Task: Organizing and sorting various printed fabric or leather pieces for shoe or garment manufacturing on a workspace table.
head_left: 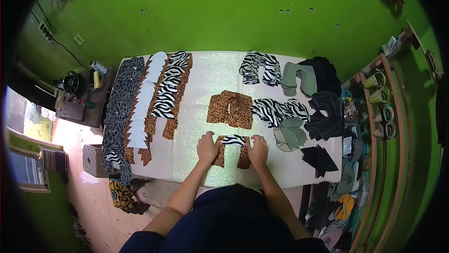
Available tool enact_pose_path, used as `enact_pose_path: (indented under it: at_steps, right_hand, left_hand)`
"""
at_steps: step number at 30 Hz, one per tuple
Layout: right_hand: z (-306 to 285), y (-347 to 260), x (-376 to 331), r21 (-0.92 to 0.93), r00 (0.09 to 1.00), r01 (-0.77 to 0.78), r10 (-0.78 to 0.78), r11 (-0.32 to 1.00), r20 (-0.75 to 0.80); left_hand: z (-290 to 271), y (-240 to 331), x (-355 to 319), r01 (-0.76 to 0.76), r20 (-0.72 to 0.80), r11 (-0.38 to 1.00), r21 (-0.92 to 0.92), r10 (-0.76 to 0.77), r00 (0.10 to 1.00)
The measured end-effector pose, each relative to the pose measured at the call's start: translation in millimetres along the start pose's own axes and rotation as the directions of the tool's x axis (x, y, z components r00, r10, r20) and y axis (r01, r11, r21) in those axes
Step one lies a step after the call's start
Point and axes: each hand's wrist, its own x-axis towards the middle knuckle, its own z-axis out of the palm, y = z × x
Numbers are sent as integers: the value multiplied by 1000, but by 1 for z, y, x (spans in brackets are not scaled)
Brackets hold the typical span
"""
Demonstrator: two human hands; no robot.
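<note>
We see L hand (208, 149) & R hand (258, 150) spread, flanking brown piece (219, 159) w/ zebra strip (233, 140) atop. Zebra-brown row (169, 89) looks done — brown pile (229, 116), zebra stack (270, 112) seem left.

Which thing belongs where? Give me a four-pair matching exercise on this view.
1. Zebra-print strip
2. White pieces
3. Black pointed pieces
4. Yellow thread cone

A. Near right corner of the table
B. Dark stand at left
C. Between left hand and right hand
D. Overlapping row, table's left part

Pairs: 1-C, 2-D, 3-A, 4-B
</note>
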Motion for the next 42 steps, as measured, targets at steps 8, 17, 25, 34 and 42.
enact_pose_path:
  at_steps: [8, 17, 25, 34, 42]
  right_hand:
    - [-3, 3, 1, 15, 999, 40, -40, 999, 27]
    - [-1, 9, 6, 164, 1000, 30, -30, 986, -2]
    - [-3, -1, 5, 92, 992, 85, -93, 992, 90]
    - [-12, 4, 12, 107, 974, 80, -100, 991, 201]
    - [-14, -22, 5, 440, 947, -58, -91, 896, 309]
  left_hand:
    - [0, -1, 2, 1, 54, 1000, 9, -1, 999]
    - [0, 12, -3, -425, -98, 901, 87, 433, 896]
    - [5, 11, 4, -258, 40, 964, 58, 256, 966]
    - [-6, 11, -3, -345, 108, 934, -95, 355, 929]
    - [-25, -22, -12, -5, 124, 837, -547, 87, 988]
